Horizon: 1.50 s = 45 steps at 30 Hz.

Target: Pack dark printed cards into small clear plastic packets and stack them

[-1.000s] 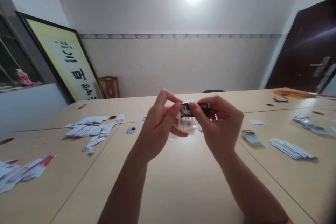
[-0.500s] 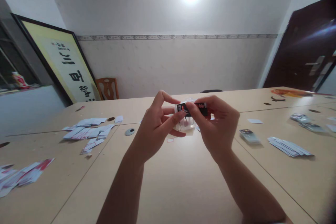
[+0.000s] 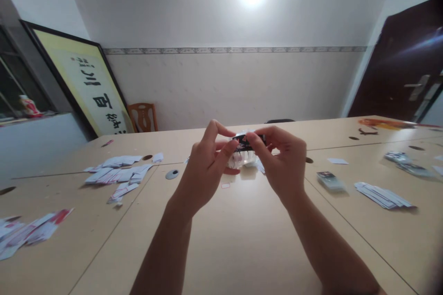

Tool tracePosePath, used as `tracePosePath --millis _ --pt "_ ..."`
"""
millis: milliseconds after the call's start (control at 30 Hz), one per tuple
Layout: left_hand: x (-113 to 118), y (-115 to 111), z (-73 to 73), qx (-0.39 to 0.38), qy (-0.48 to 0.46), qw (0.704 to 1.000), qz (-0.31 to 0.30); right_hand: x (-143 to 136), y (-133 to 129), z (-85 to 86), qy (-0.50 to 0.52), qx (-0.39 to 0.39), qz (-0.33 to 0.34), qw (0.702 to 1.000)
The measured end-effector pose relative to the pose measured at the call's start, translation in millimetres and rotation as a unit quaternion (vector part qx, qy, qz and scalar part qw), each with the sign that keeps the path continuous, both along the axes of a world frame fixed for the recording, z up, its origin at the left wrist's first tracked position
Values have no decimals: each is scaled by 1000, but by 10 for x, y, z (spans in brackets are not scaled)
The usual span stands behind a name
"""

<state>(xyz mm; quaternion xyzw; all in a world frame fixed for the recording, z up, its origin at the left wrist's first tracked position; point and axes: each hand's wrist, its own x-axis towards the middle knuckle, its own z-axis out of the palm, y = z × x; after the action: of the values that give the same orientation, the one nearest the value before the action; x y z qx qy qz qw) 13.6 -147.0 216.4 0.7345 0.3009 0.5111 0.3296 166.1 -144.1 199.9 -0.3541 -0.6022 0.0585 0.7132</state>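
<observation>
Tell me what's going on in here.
A person is handling a clear packet with a black strip across its top, held up over the table. The left hand has its thumb at the strip's left end; the right hand has its thumb on the strip farther right. Papers lie in loose heaps to the left. To the right are a fanned white stack and a clear pack.

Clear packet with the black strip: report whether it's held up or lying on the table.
Held up: the left hand and right hand grip the clear packet by its black strip, above the table.
</observation>
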Motion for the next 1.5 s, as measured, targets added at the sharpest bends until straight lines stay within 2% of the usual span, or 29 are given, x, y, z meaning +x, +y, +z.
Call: tracePosePath --millis 267,400,600,967,1433,1500 --pt "12 4 -16 59 32 993 96 22 41 1 -25 -21 45 998" --pt "17 4 -18 73 58 989 116 31 96 -18 -31 -21 40 999" --pt "9 1 -19 79 52 989 113 41 136 -29 -64 -2 -3 998" --pt "84 -15 -40 74 67 987 128 38 165 -43 -141 79 -163 973" --pt "94 -5 -42 38 25 991 125 22 201 -55 -160 76 -224 958" --pt "75 -1 -38 33 12 992 124 27 188 -40 -145 62 -207 966"
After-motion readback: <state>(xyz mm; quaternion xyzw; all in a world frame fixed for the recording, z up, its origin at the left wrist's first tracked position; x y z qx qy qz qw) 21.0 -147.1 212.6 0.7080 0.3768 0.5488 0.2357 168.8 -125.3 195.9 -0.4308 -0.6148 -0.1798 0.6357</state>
